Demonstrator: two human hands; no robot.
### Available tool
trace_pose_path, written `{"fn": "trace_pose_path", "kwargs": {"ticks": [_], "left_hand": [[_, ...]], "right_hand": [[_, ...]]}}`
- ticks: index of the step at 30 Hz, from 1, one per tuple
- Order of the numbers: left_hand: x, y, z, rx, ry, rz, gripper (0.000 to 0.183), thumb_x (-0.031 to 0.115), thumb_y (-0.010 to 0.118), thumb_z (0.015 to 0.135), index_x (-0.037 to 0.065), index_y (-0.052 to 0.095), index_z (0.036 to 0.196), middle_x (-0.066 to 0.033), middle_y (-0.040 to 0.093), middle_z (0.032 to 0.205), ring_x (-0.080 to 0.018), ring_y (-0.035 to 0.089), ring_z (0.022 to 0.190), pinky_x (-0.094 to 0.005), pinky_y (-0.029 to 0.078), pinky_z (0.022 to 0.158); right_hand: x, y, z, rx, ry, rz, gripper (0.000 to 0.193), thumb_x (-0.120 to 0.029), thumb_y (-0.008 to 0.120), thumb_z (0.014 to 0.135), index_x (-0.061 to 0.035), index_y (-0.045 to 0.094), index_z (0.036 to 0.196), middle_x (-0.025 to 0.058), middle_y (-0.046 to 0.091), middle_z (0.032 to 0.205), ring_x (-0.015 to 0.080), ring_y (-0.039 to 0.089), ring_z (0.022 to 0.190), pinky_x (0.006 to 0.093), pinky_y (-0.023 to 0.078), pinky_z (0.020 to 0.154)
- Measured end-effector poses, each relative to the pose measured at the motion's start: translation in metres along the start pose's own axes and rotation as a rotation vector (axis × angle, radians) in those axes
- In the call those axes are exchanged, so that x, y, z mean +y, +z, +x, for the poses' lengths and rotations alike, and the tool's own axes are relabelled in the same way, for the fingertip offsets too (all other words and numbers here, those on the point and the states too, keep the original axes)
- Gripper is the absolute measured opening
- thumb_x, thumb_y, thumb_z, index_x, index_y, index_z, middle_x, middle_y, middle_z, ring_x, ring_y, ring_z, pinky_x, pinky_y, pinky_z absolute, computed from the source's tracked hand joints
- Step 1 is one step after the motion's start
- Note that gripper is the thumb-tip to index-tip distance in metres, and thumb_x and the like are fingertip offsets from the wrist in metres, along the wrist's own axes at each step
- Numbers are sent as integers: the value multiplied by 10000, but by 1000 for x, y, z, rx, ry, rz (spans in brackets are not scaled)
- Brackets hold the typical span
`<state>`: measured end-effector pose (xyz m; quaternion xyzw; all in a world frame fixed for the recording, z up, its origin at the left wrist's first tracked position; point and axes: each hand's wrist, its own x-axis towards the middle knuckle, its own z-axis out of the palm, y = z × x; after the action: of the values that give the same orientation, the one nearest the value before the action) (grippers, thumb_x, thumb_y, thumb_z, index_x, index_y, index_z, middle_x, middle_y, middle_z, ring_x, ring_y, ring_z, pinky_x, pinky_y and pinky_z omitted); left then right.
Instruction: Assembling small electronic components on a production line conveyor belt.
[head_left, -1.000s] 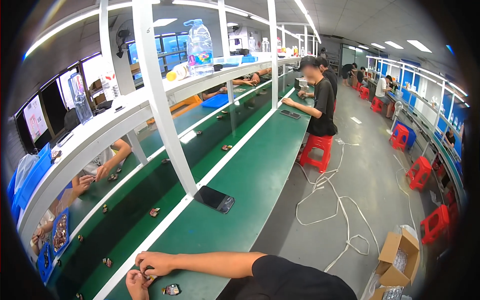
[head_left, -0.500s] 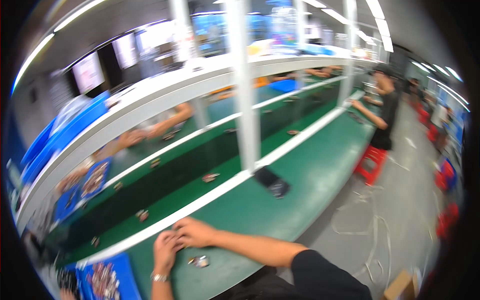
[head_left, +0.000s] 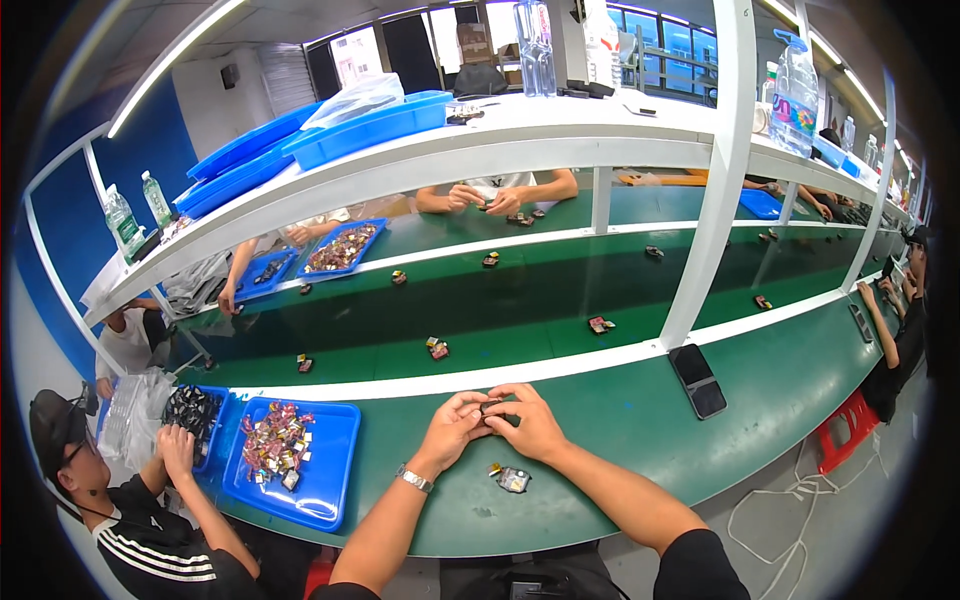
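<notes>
Above the green bench, my left hand and my right hand meet with curled fingers around a small black plastic part. My fingers cover much of it, so its exact kind cannot be told. Just below my right hand lies a small electronic assembly, pale and clear with a yellow tab. To the left of my hands sits a blue tray, holding a heap of small parts in red, white and gold.
A black phone lies to the right by a white post. Beyond a white rail runs a green conveyor belt carrying scattered small assemblies. A co-worker sits close at left, beside a tray of black parts.
The view has swung left and sharpened, bringing the co-worker and the full blue tray into sight. Both my hands stay together, with the loose assembly still on the bench below them.
</notes>
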<state>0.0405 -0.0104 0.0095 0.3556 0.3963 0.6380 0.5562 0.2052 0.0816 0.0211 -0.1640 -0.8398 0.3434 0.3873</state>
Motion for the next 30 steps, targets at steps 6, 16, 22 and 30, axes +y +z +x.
{"fn": "trace_pose_path", "kwargs": {"ticks": [6, 16, 22, 30], "left_hand": [[0, -1, 0, 22, -23, 7, 208, 59, 535, 985, 30, 516, 1190, -138, 638, 1178, -208, 642, 1068, -372, 547, 932], [-7, 1, 1, 44, 23, 62, 199, 30, 511, 987, 18, 519, 1186, -148, 615, 1243, -191, 639, 1070, -334, 556, 918], [-1, 9, -2, 55, 32, 79, 221, -5, 482, 984, -23, 520, 1201, -168, 580, 1307, -207, 628, 1106, -342, 550, 955], [2, 10, -2, 107, 30, 93, 218, 21, 509, 984, -18, 521, 1199, -155, 591, 1295, -205, 624, 1107, -351, 554, 934]], "right_hand": [[0, 0, -2, -10, 64, 46, 134, -137, 730, 813, -97, 747, 940, 59, 616, 1194, 269, 541, 1157, 386, 456, 980], [0, 5, -2, 16, 31, 33, 167, -129, 733, 809, -146, 764, 972, 53, 600, 1289, 280, 509, 1220, 399, 448, 1011], [7, 2, -4, -27, 73, 49, 192, -134, 725, 808, -149, 762, 996, 60, 559, 1357, 282, 486, 1264, 408, 417, 1046], [13, 3, 2, -102, 54, 175, 254, -86, 730, 787, -138, 747, 1034, 100, 496, 1443, 306, 458, 1320, 424, 378, 1093]]}}
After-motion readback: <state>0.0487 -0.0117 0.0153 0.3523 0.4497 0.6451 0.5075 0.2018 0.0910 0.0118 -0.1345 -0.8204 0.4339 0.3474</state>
